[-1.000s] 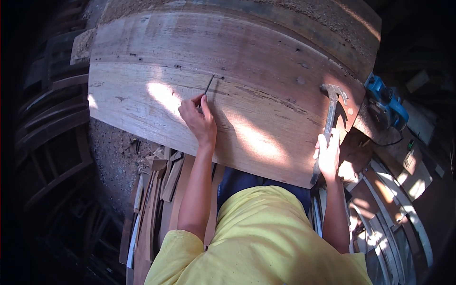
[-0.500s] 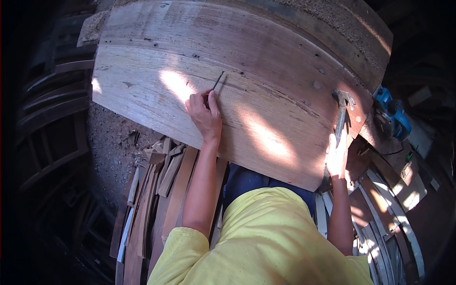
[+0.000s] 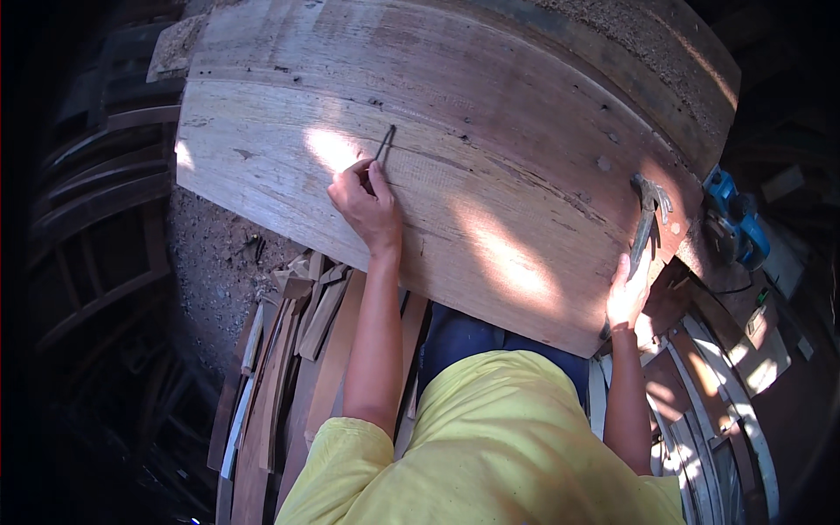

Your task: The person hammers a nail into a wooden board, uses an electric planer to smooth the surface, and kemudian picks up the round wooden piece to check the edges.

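My left hand [image 3: 367, 206] pinches a thin dark nail-like rod [image 3: 386, 145] between thumb and fingers. The rod slants up and away from the fingertips, its far end over the wooden board [image 3: 534, 188], close to a dark mark in the surface. I cannot tell whether that end touches the wood. At the board's right end my right hand [image 3: 627, 297] is closed around the handle of a claw hammer [image 3: 647, 219]. The hammer's metal head points away from me, above or on the board; its lower handle is partly hidden by my hand.
A blue power tool [image 3: 737, 219] sits beyond the board's right end. Wood strips [image 3: 328, 354] are stacked below left, and more curved pieces [image 3: 713, 385] lie at lower right. Sawdust covers another plank [image 3: 612, 52] at the far side. Bare gritty ground [image 3: 210, 254] shows at left.
My left hand has moved left across the board, bringing the rod's end nearer the dark mark. The view has shifted slightly. My right hand keeps the hammer in about the same place.
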Demonstrator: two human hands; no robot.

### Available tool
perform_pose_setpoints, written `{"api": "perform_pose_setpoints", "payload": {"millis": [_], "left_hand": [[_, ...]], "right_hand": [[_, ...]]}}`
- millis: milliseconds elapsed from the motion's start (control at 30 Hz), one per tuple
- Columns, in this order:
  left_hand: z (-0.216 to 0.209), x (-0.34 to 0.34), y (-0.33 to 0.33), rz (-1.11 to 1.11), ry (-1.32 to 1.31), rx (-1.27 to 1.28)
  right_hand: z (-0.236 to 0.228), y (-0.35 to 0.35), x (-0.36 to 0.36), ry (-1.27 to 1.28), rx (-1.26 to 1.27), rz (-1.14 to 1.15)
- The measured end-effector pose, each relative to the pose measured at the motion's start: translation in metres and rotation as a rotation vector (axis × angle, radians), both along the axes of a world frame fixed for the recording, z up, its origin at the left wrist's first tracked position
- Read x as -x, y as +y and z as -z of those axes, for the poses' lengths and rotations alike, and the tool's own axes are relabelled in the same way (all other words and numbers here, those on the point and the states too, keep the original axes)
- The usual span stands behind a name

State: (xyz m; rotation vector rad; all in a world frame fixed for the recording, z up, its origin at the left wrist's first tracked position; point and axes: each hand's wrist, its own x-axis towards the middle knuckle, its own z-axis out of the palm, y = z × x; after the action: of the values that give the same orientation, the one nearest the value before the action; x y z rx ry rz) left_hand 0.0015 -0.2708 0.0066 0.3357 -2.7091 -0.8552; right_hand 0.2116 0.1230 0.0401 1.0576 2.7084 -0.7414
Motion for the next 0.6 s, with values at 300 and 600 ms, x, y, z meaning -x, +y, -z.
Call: {"api": "perform_pose_setpoints", "payload": {"millis": [300, 600], "left_hand": [[0.013, 0.010, 0.005, 0.006, 0.045, 0.075], [0.008, 0.008, 0.008, 0.014, -0.011, 0.174]], "right_hand": [[0.010, -0.001, -0.002, 0.125, -0.155, -0.076], [0.005, -0.005, 0.001, 0.157, -0.114, -0.070]]}}
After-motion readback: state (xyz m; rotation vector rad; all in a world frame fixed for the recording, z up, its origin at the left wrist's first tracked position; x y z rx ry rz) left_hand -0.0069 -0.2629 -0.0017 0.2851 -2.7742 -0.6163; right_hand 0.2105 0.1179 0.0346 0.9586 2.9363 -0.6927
